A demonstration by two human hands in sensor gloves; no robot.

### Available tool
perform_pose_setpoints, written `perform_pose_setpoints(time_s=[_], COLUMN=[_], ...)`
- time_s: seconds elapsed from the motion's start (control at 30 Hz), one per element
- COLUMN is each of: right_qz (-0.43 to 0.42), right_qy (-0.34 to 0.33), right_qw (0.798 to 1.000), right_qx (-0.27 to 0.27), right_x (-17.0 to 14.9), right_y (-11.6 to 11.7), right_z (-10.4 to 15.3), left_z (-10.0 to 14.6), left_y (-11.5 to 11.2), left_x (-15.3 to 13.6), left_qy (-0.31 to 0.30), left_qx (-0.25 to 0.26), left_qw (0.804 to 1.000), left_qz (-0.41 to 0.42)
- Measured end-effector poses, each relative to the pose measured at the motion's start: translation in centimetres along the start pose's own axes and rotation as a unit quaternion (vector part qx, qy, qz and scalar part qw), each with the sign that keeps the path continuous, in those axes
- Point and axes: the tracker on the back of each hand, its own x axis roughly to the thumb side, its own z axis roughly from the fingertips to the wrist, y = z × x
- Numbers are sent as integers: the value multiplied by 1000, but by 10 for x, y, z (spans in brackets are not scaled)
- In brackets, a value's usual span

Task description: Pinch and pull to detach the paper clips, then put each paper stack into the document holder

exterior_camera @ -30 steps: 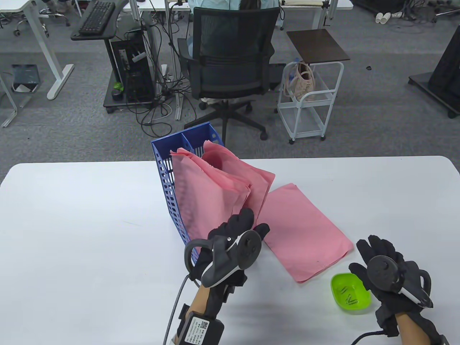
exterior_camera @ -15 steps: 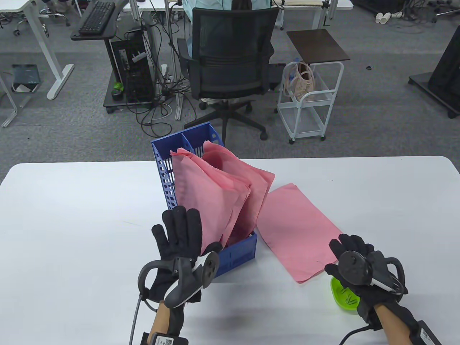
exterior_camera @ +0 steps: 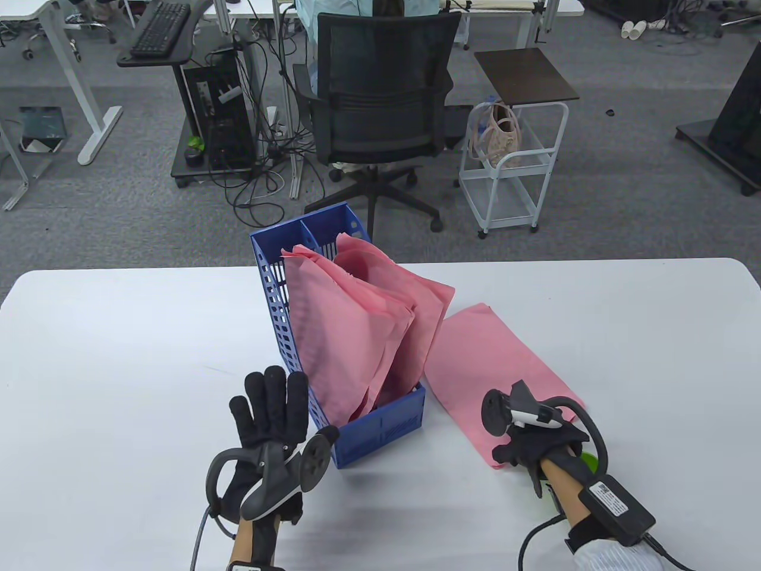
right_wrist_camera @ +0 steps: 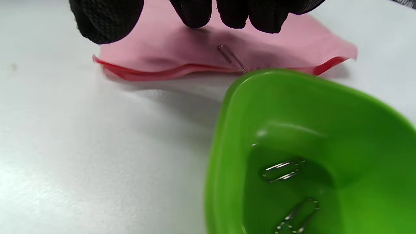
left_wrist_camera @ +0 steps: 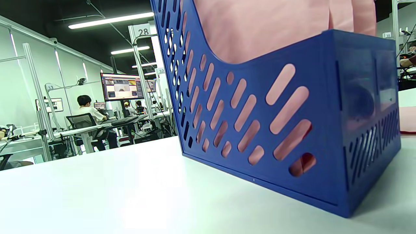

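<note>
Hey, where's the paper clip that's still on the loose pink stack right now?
In the right wrist view the paper clip sits on the near edge of the pink paper stack, just below the right hand's fingertips and just beyond the green dish.

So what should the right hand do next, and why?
Probably lower the right hand a little and pinch the paper clip on the near edge of the flat pink stack. Its fingertips hover just above that clip, and the green dish with loose clips sits right beside it.
</note>
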Motion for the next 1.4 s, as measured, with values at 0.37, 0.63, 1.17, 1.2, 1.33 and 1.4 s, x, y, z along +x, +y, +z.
perform_pose_setpoints(time_s=[0.37, 0.63, 1.17, 1.2, 1.33, 1.4], right_qz=[3, 11, -6, 2, 12, 24], right_qy=[12, 14, 27, 27, 29, 32], right_qw=[1000, 999, 997, 997, 997, 996], right_qx=[-11, -48, -70, -72, -73, -74], right_x=[16, 25, 37, 38, 39, 41], right_y=[3, 1, 1, -1, -5, -7], right_z=[-15, -15, -14, -14, -16, -18], left_z=[3, 4, 4, 4, 3, 3], left_y=[1, 3, 5, 5, 4, 3], left_x=[-4, -1, 7, 7, 8, 9], left_qy=[3, -2, -17, -17, -18, -17], left_qx=[15, 15, 21, 22, 20, 17], left_qw=[1000, 1000, 1000, 1000, 1000, 1000], left_qz=[20, 11, 1, 1, 4, -2])
